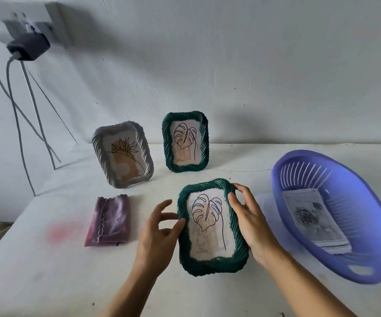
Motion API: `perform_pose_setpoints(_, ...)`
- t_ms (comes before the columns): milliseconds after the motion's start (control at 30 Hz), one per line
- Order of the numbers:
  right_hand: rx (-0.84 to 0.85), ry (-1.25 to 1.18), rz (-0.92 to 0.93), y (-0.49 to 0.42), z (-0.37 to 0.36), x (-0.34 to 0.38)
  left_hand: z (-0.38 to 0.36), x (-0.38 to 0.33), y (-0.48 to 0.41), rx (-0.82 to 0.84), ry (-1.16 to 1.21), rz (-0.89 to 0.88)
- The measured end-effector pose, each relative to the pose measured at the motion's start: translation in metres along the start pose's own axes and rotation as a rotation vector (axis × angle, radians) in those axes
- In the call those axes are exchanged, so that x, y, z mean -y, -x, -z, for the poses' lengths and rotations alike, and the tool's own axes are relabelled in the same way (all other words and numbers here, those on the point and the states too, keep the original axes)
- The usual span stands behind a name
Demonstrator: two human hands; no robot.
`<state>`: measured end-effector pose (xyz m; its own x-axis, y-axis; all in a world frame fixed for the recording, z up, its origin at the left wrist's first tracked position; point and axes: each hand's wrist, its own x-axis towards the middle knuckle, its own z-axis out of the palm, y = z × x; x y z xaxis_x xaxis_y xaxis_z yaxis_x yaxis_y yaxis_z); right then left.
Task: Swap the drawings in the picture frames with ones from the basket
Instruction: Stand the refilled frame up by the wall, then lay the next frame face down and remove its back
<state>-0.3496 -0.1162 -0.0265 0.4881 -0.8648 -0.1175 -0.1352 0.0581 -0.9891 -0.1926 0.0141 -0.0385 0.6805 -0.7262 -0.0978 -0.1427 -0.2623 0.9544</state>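
Left grip: loose, with the fingers spread. The thumb touches the left edge of the near green frame, and nothing is clasped.
Right grip: wrapped around the right edge of the same frame. The thumb lies on the front rim and the other fingers are behind.
Near green frame: between my two grips, in front of me over the desk, with its face turned up to me. The long axis runs from me toward the wall, and the top end leans a little to the left. I cannot tell if its lower edge touches the desk.
Leaf drawing: inside this frame, with the stem toward me.
Basket: purple, on the right, with a stack of drawings lying inside.
Cloth: folded, on the left.
Grey frame: farther back, standing with its long axis upright and leaning backward.
Far green frame: just beside the grey one on its right, upright, close to the wall.
Charger: plugged in on the wall, top left.
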Motion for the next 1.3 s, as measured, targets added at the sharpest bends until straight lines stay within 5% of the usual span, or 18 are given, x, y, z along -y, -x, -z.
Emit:
perform_pose_setpoints(233, -0.066, -0.014, -0.063, -0.002, 0.02, 0.002, -0.033, 0.025, -0.001, 0.126, -0.586, -0.238)
perform_pose_setpoints(567, 0.077, 0.183, -0.009, -0.016, 0.006, 0.025, -0.037, 0.015, -0.008, 0.288, -0.78, -0.279)
perform_pose_setpoints(633, 0.127, 0.26, -0.006, -0.015, -0.008, 0.032, -0.024, 0.007, -0.013, 0.298, -0.694, -0.216)
perform_pose_setpoints(767, 0.167, 0.36, 0.005, -0.015, -0.038, 0.036, 0.014, -0.034, -0.018, 0.334, 0.032, -0.058)
perform_pose_setpoints(833, 0.175, 0.376, -0.016, -0.016, -0.048, 0.034, 0.025, -0.044, -0.022, 0.382, 0.069, -0.102)
perform_pose_setpoints(1000, 0.239, 0.499, 0.075, -0.017, -0.057, 0.011, 0.036, -0.015, -0.032, 0.163, -0.284, -0.098)
perform_pose_setpoints(1167, 0.202, 0.822, 0.361, -0.019, -0.051, -0.029, 0.039, 0.009, -0.026, -0.042, -0.631, -0.1)
perform_pose_setpoints(1300, 0.188, 0.92, 0.503, -0.019, -0.05, -0.056, 0.038, 0.05, -0.018, -0.077, -0.904, -0.195)
